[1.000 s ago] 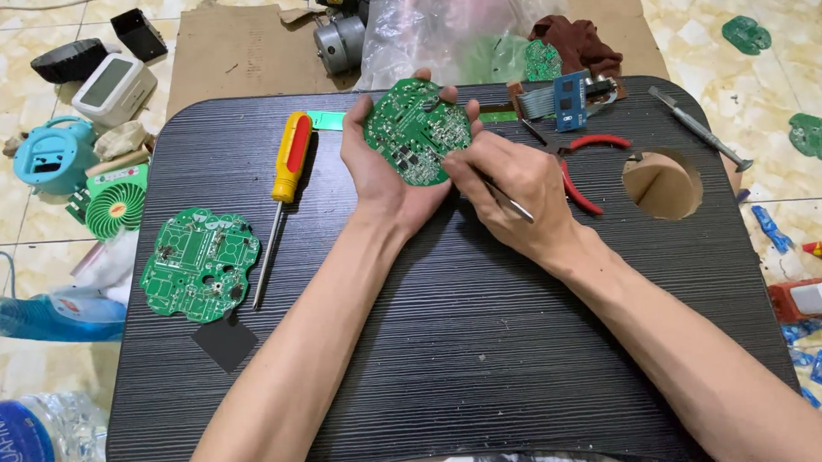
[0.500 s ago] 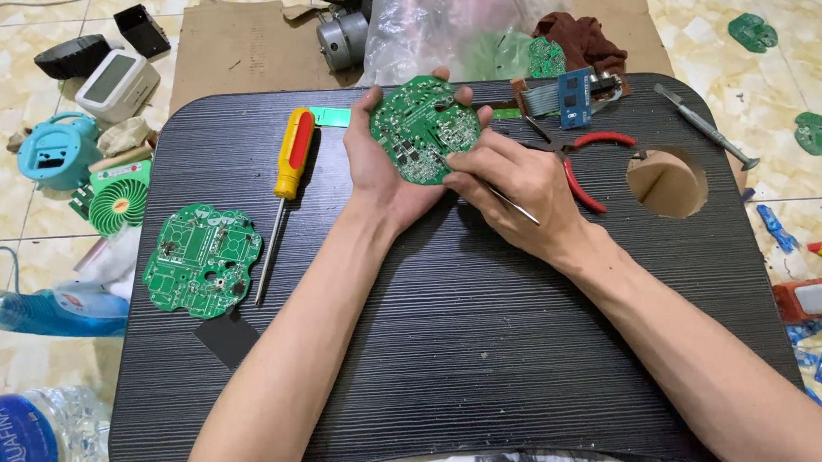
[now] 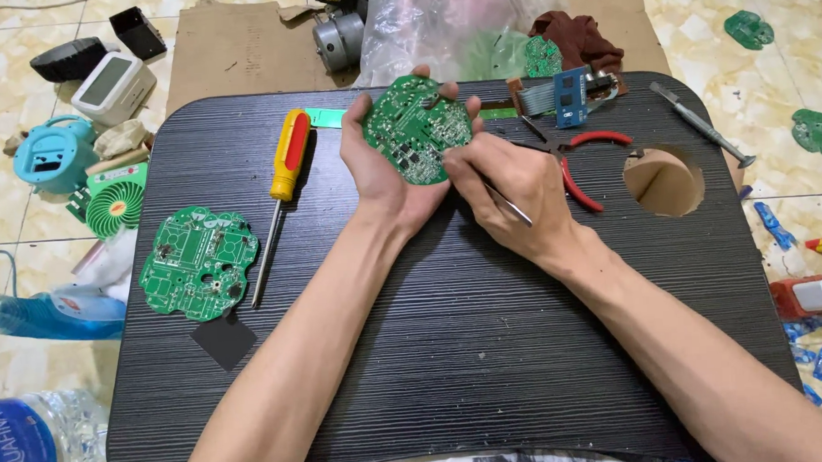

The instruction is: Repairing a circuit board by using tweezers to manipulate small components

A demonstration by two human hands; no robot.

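Note:
My left hand (image 3: 380, 173) cradles a round green circuit board (image 3: 414, 131) above the far middle of the black lap table (image 3: 488, 347). My right hand (image 3: 510, 187) pinches thin metal tweezers (image 3: 508, 203), whose tips rest on the board's lower right part. A second green circuit board (image 3: 198, 262) lies flat on the table's left side. A screwdriver with a red and yellow handle (image 3: 288, 158) lies between that board and my left hand.
Red-handled pliers (image 3: 577, 166) lie right of my right hand, beside a round hole (image 3: 664, 181) in the table. A blue module with ribbon cable (image 3: 566, 96) and a metal tool (image 3: 699, 123) sit at the far right. Fan parts, bottles, a motor and a plastic bag litter the floor.
The tweezers' tips have moved up onto the held board. Both hands have shifted slightly; nothing was picked up or let go.

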